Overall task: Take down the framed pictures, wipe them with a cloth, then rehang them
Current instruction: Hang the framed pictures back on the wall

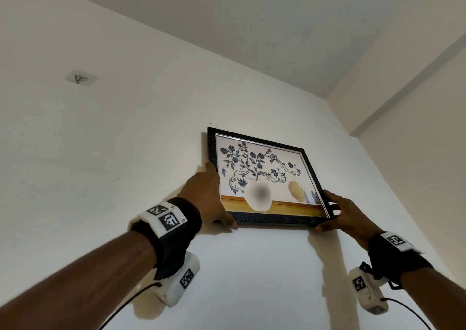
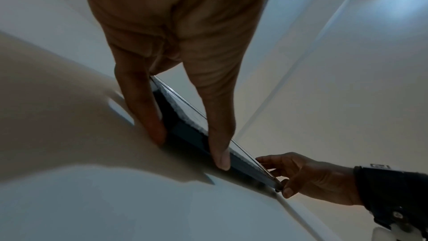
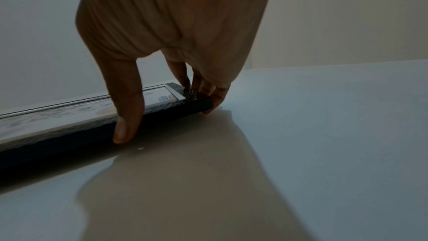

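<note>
A black-framed picture (image 1: 262, 178) of blue flowers in a white vase is held high against the white wall, tilted with its right side lower. My left hand (image 1: 211, 198) grips its lower left corner, thumb under the bottom rail and fingers up the left side. My right hand (image 1: 338, 213) grips the lower right corner, thumb under the bottom edge. In the left wrist view the frame (image 2: 185, 129) runs edge-on between my left thumb and fingers (image 2: 152, 116), with my right hand (image 2: 308, 177) at its far end. In the right wrist view my thumb (image 3: 127, 116) crosses the frame (image 3: 69, 140).
A clear adhesive wall hook (image 1: 80, 78) sits bare on the wall up to the left. The ceiling (image 1: 252, 27) is close above, and a side wall (image 1: 416, 153) meets this wall at a corner on the right.
</note>
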